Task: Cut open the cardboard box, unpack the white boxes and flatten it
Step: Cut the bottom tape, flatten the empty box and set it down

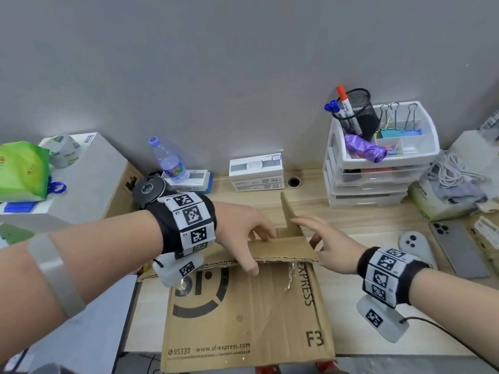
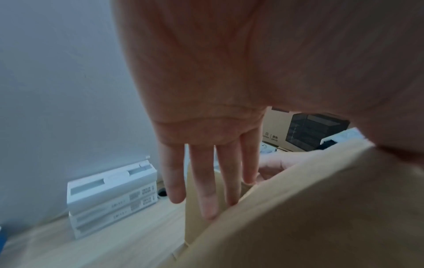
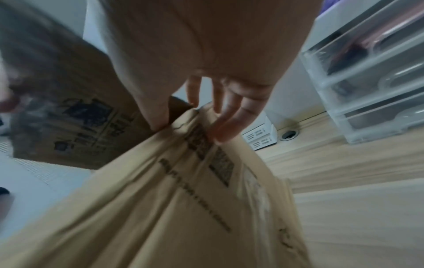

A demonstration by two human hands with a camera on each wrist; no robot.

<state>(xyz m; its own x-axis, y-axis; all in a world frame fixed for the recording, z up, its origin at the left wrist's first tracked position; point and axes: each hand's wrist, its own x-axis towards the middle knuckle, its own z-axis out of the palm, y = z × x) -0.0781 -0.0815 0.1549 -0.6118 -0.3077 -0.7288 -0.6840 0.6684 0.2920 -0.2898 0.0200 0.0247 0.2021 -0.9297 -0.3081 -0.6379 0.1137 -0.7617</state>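
A brown cardboard box (image 1: 243, 309) printed with SF Express lies on the wooden desk, its big printed panel facing up and reaching the desk's near edge. My left hand (image 1: 243, 236) rests on its far top edge, thumb on the near panel, and in the left wrist view the straight fingers (image 2: 206, 190) reach over against an inner flap. My right hand (image 1: 326, 244) lays straight fingers against an upright flap (image 1: 289, 214); its fingertips (image 3: 220, 130) touch the cardboard edge. Neither hand holds a tool. The white boxes (image 1: 256, 172) are stacked by the back wall.
A white drawer unit (image 1: 378, 171) with a pen holder (image 1: 356, 112) stands at back right. A phone (image 1: 456, 247) and a white controller (image 1: 414, 244) lie to the right. A water bottle (image 1: 168, 160) and a large box (image 1: 89, 179) with a green bag are at left.
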